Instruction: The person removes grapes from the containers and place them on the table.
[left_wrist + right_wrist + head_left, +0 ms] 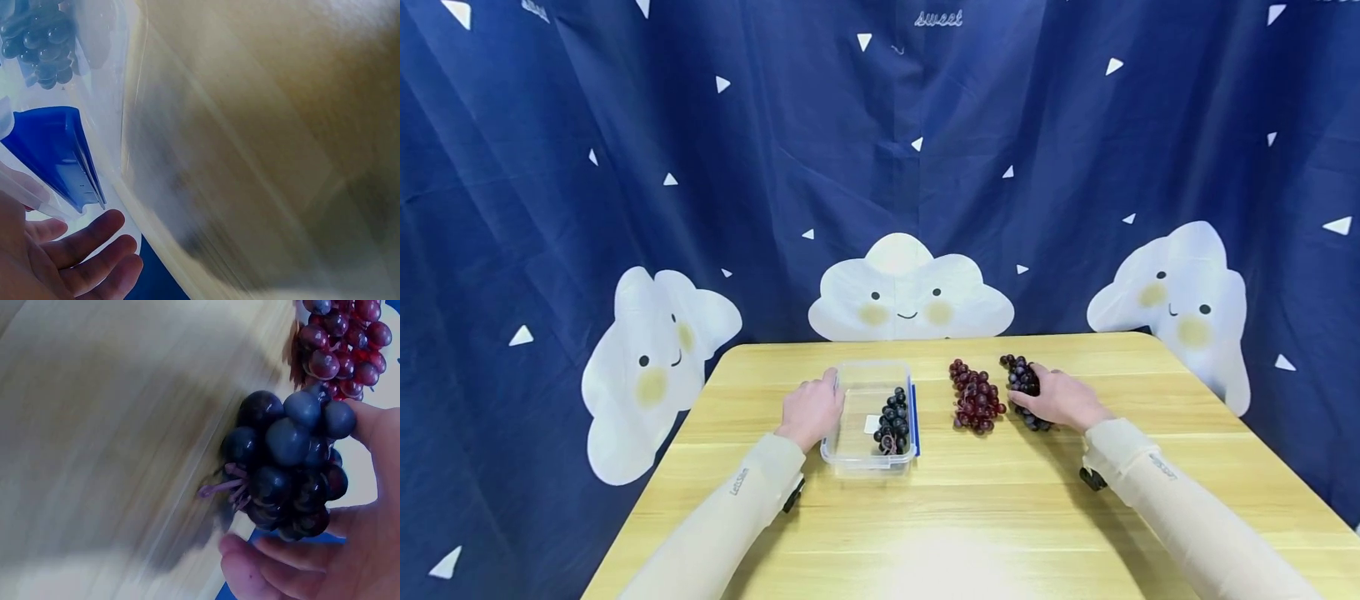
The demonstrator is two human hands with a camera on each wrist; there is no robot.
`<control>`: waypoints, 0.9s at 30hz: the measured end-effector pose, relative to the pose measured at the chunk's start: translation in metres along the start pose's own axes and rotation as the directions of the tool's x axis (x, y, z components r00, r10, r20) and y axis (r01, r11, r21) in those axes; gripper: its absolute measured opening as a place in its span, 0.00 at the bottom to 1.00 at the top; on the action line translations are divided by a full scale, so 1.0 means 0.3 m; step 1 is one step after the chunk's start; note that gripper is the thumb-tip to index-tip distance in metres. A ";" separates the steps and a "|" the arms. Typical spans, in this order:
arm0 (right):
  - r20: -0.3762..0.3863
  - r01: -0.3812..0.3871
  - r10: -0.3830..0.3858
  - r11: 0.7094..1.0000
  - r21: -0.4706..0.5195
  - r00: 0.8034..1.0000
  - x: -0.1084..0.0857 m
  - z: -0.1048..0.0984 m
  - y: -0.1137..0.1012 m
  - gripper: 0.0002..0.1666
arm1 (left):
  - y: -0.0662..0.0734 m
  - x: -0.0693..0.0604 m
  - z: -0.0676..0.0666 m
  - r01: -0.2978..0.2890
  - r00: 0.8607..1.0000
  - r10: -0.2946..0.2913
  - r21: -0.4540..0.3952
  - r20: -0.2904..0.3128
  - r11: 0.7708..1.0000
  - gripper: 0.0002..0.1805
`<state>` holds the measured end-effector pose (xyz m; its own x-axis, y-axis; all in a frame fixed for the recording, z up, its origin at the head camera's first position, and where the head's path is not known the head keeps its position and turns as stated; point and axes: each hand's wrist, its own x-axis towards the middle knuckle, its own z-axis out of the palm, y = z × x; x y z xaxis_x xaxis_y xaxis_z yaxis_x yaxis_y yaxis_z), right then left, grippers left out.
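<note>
We see the right grip [1063,400] holding a bunch of round, shiny, dark purple grapes [287,440], thumb on one side and fingers on the other. From above, the hand covers part of this bunch, and we cannot tell if it touches the pale yellow wooden surface [1000,500]. The left grip [811,410] pinches the near wall of a clear plastic box [865,459]; its thumb is hard to make out through the plastic. In the left wrist view, the box is cut off, and a shiny blue plastic flap [50,137] sits just above the left fingers.

We count one box and three bunches. One bunch of round black grapes [892,425] lies in the box, right of the left grip. One bunch of round dark red grapes [979,402] lies just left of the right grip, cut off in the right wrist view. The third is the held one. We cannot count every grape, since many hide behind others.
</note>
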<state>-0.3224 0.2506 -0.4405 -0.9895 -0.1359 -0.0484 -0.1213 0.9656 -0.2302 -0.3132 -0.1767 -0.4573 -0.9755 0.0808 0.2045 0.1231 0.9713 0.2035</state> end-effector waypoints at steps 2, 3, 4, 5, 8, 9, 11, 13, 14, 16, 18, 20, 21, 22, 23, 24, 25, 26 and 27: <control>-0.032 0.001 -0.002 1.000 -0.026 0.999 -0.003 0.003 -0.004 0.59 | 0.004 0.001 -0.004 -0.003 1.000 0.003 -0.009 -0.007 1.000 0.26; -0.046 0.004 -0.006 0.999 -0.040 0.999 -0.004 0.006 -0.008 0.57 | 0.005 0.001 -0.005 -0.004 1.000 0.004 -0.013 -0.011 1.000 0.26; -0.056 0.008 -0.011 0.999 -0.052 0.998 -0.005 0.008 -0.012 0.56 | 0.006 0.000 -0.008 -0.006 1.000 0.006 -0.015 -0.014 1.000 0.26; -0.065 0.012 -0.016 0.998 -0.066 0.998 -0.006 0.011 -0.016 0.55 | 0.007 0.000 -0.009 -0.005 1.000 0.005 -0.013 -0.015 1.000 0.26; -0.077 0.015 -0.023 0.995 -0.094 0.997 -0.005 0.022 -0.029 0.51 | 0.007 -0.003 -0.011 -0.005 1.000 0.005 -0.007 -0.016 1.000 0.26; -0.074 0.019 -0.026 0.995 -0.098 0.997 -0.005 0.025 -0.032 0.50 | 0.006 -0.004 -0.010 -0.005 1.000 0.005 -0.005 -0.014 1.000 0.26; -0.063 0.021 -0.027 0.996 -0.090 0.998 -0.002 0.032 -0.036 0.48 | 0.005 -0.005 -0.007 -0.005 1.000 0.005 -0.004 -0.010 1.000 0.26; -0.047 0.022 -0.025 0.997 -0.070 0.999 0.002 0.040 -0.035 0.45 | 0.004 -0.006 -0.004 -0.003 1.000 0.003 -0.003 -0.005 1.000 0.27; -0.042 0.023 -0.026 0.998 -0.059 0.999 0.003 0.042 -0.035 0.43 | 0.004 -0.007 -0.001 -0.004 1.000 0.004 -0.005 -0.005 1.000 0.27; -0.042 0.024 -0.025 0.999 -0.040 0.999 0.005 0.045 -0.034 0.41 | 0.003 -0.007 0.000 -0.005 1.000 0.005 -0.009 -0.005 1.000 0.27; -0.049 0.026 -0.028 0.999 -0.032 0.998 0.005 0.044 -0.033 0.40 | 0.004 -0.008 -0.002 -0.005 1.000 0.005 -0.013 -0.007 1.000 0.27; -0.055 0.022 -0.024 0.999 -0.026 0.998 0.003 0.042 -0.034 0.41 | 0.006 -0.007 -0.006 -0.007 1.000 0.007 -0.018 -0.011 1.000 0.27; -0.057 0.020 -0.021 0.999 -0.027 0.998 0.002 0.042 -0.033 0.41 | 0.007 -0.007 -0.008 -0.007 1.000 0.007 -0.018 -0.011 1.000 0.27; -0.057 0.016 -0.018 0.999 -0.030 0.998 0.001 0.042 -0.033 0.41 | 0.008 -0.006 -0.008 -0.007 1.000 0.006 -0.017 -0.010 1.000 0.27; -0.059 0.012 -0.014 0.999 -0.034 0.998 0.001 0.042 -0.033 0.42 | 0.008 -0.006 -0.010 -0.008 1.000 0.008 -0.016 -0.013 1.000 0.27; -0.061 0.007 -0.010 0.999 -0.037 0.998 0.001 0.043 -0.031 0.42 | 0.008 -0.006 -0.011 -0.009 1.000 0.009 -0.012 -0.014 1.000 0.26; -0.061 0.003 -0.006 0.999 -0.040 0.998 0.000 0.044 -0.029 0.43 | 0.008 -0.005 -0.011 -0.009 1.000 0.009 -0.011 -0.015 1.000 0.26; -0.065 0.000 -0.003 0.999 -0.042 0.998 0.000 0.045 -0.028 0.43 | 0.008 -0.005 -0.010 -0.011 1.000 0.011 -0.009 -0.016 1.000 0.26; -0.071 -0.002 -0.001 0.999 -0.042 0.997 0.000 0.046 -0.026 0.44 | 0.008 -0.004 -0.010 -0.012 1.000 0.012 -0.007 -0.017 1.000 0.26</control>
<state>-0.3203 0.2401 -0.4521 -0.9925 -0.1206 0.0210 -0.1224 0.9744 -0.1886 -0.3111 -0.1753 -0.4542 -0.9707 0.0886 0.2233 0.1363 0.9686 0.2080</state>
